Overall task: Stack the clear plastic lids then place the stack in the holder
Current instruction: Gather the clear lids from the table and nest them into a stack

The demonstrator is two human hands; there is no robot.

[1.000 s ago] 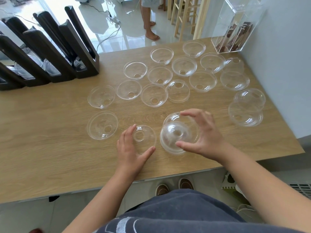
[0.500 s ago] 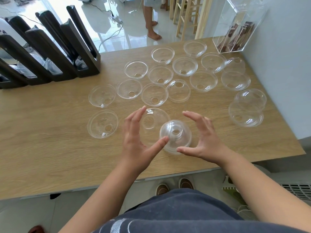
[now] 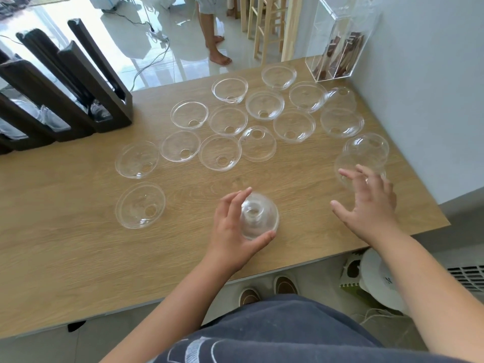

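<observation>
Head view shows my left hand curled round the small stack of lids on the bench. My right hand, right of the stack, is spread open and empty over a loose lid. I should take that lid by its rim and seat it squarely.

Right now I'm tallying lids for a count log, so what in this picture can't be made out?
- Head view: how many lids sit in the stack; clear layers merge, and the left hand covers its side.
- The lid pair at the table's right: the right hand hides its near rim.
- The dark holder: cut by the left edge; contents too dim to count.
</observation>
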